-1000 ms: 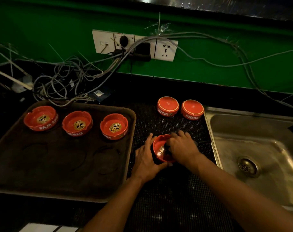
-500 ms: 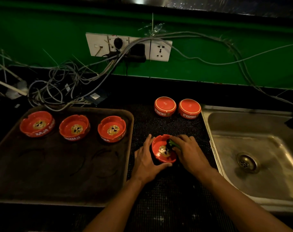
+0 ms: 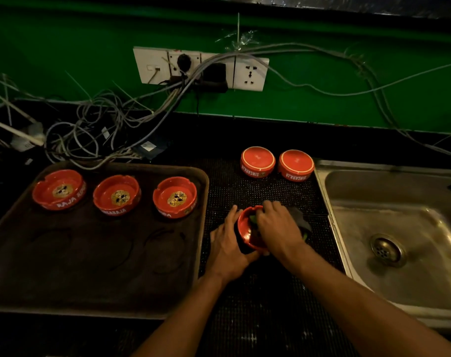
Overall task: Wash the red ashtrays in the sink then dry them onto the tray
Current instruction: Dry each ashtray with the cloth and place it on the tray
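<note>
Drying step, by look of it. Your left hand (image 3: pixel 228 249) cups tilted ashtray (image 3: pixel 246 229) on mat (image 3: pixel 268 194) btwn tray (image 3: pixel 98 276) & sink (image 3: pixel 389 228); fingers curled round its outer wall, thumb under near rim. Right hand (image 3: pixel 278 225) closed on dark cloth (image 3: pixel 300 219), fingertips pressed inside bowl. Next: finish wipe, set upright on tray in free spot near 3 dried ones (image 3: pixel 117 194). 2 upside-down ashtrays (image 3: pixel 277 163) on mat behind, prob. awaiting wipe.

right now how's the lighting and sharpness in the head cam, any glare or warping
Head view: dim overall, tray and mat nearly black; soft sheen on the sink basin, no harsh glare; wide-angle bending of the wall edge; right hand slightly soft over the held ashtray.
</note>
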